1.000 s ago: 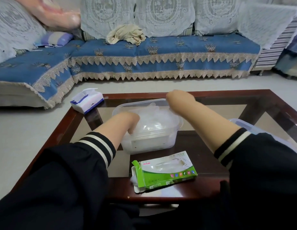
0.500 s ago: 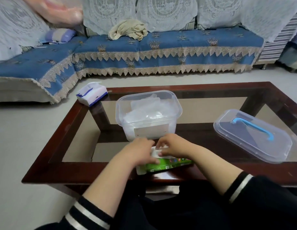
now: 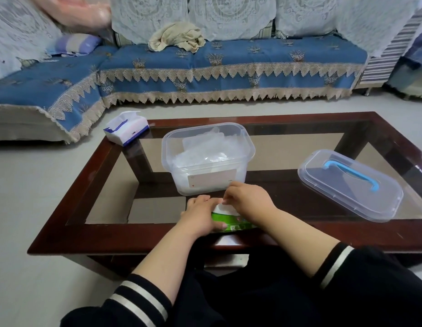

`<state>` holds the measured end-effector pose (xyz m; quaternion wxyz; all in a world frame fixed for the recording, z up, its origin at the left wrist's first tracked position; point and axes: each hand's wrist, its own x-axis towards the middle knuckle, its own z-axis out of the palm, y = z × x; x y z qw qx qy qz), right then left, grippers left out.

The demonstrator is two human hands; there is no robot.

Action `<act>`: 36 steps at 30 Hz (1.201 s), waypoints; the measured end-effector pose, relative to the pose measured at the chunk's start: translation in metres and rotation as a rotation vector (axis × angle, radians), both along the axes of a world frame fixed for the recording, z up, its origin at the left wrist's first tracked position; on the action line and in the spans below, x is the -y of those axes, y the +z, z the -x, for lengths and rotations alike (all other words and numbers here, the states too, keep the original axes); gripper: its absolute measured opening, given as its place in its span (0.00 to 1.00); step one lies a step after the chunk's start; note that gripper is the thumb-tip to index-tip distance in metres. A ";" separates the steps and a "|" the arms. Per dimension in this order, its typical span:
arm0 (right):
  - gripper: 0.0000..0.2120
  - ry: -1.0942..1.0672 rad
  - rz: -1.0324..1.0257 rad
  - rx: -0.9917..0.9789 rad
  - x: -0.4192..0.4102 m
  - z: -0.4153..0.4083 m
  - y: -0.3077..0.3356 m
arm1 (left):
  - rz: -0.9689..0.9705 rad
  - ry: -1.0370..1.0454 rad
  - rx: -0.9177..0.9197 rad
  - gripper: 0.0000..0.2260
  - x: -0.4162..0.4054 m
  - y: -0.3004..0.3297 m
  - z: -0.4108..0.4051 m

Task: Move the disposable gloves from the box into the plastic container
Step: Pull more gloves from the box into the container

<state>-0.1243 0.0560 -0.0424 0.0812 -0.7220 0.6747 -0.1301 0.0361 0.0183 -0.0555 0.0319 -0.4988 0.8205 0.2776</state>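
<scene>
Your bench (image 3: 106,180) is a long rectangular coffee table with a dark glossy wood frame and smoked glass panels, and everything below is placed relative to the plastic container (image 3: 208,159) standing at its middle. That container is a clear, rounded-rectangular tub with soft corners and a white label on its near wall; inside it lies a loose, crinkled heap of thin translucent disposable gloves (image 3: 205,149).

To the right of the container, well apart, rests its clear lid (image 3: 349,185), flat on the glass, with a blue handle on top. Behind and to the left of the container, at the bench's far corner, sits a white and blue tissue pack (image 3: 126,128) with a sheet sticking up.

Just in front of the container lies the glove box (image 3: 231,220), a flat green and white carton with its long axis running left to right along the bench's near rail; most of it is hidden under your hands.

Your left hand (image 3: 200,214) holds the box's left end, fingers over the top and thumb curled round its near edge. Your right hand (image 3: 249,200) sits on the box's white top, fingers (image 3: 226,197) bent down and drawn narrow at the opening; you cannot tell whether they pinch a glove.
</scene>
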 end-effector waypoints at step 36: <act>0.06 0.078 0.428 0.410 0.048 -0.014 0.124 | 0.024 0.692 -1.274 0.42 0.013 0.097 -0.026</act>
